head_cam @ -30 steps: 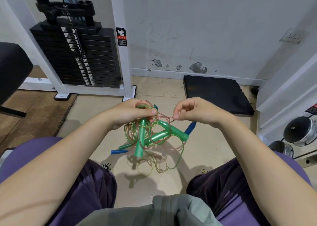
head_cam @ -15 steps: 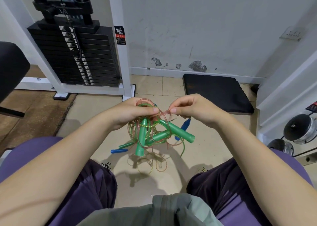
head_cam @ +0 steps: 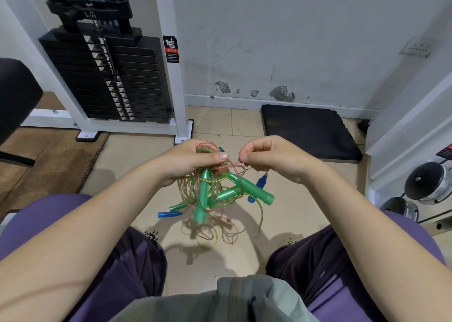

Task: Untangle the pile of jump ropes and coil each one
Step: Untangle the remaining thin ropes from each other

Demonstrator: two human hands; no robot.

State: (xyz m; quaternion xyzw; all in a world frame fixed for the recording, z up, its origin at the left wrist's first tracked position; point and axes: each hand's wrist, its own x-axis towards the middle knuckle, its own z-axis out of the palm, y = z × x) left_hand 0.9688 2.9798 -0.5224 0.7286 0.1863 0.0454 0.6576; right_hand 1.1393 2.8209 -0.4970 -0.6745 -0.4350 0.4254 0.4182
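- Since the earlier frame, both hands are sitting a little closer together above the tangle, and the long green handle (head_cam: pixel 254 189) is swinging further out to the right, its blunt end now pointing right and near.
- Left hand (head_cam: pixel 193 160) is gripping the top of the jump rope tangle (head_cam: pixel 210 194), fingers curled around a bunch of pink and green cord loops, thumb pressing across them.
- Right hand (head_cam: pixel 271 160) is pinching a thin pink cord strand (head_cam: pixel 234 164) between thumb and forefinger; remaining fingers are curling inward.
- Tangle is hanging in the air from the hands, between the person's knees, above the tiled floor (head_cam: pixel 146 165); its lowest loops are lying near or on the floor, contact unclear.
- Several green handles are dangling inside the knot; one upright green handle (head_cam: pixel 203 197) is pointing down.
- Two blue handles are showing: blue handle (head_cam: pixel 259 186) at right below the right hand, second blue handle (head_cam: pixel 170 214) at lower left.
- Weight stack (head_cam: pixel 107 77) is standing far left; black mat (head_cam: pixel 310 131) is lying far right against the wall.
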